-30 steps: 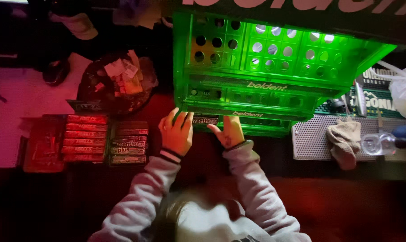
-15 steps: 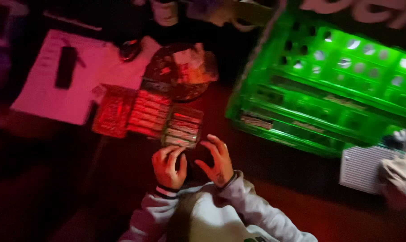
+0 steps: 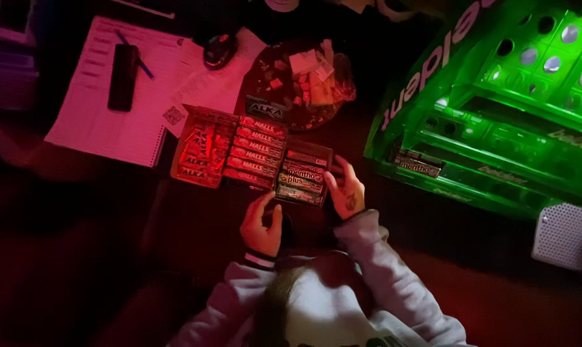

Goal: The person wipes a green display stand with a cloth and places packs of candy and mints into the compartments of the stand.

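Three open boxes of candy rolls lie side by side on the dark surface. My right hand (image 3: 347, 193) grips the right edge of the smallest box (image 3: 304, 177), thumb on its rim and fingers along its side. Just below that box's near left corner is my left hand (image 3: 262, 223), fingers loosely curled, fingertips at the corner, nothing in it. The middle box (image 3: 255, 151) and the left box (image 3: 197, 154) hold red-wrapped rolls. Both my sleeves are grey.
A large green plastic display rack (image 3: 496, 128) stands at the right, one candy pack (image 3: 418, 167) on its low shelf. Behind the boxes sits a round bowl of wrapped sweets (image 3: 304, 83). Papers (image 3: 98, 122) with a black phone (image 3: 122, 77) lie far left. A white perforated box (image 3: 564, 234) is at the right edge.
Both hands left the front of the green rack and moved left to the smallest candy box. The view swung left, so the rack now sits at the right.
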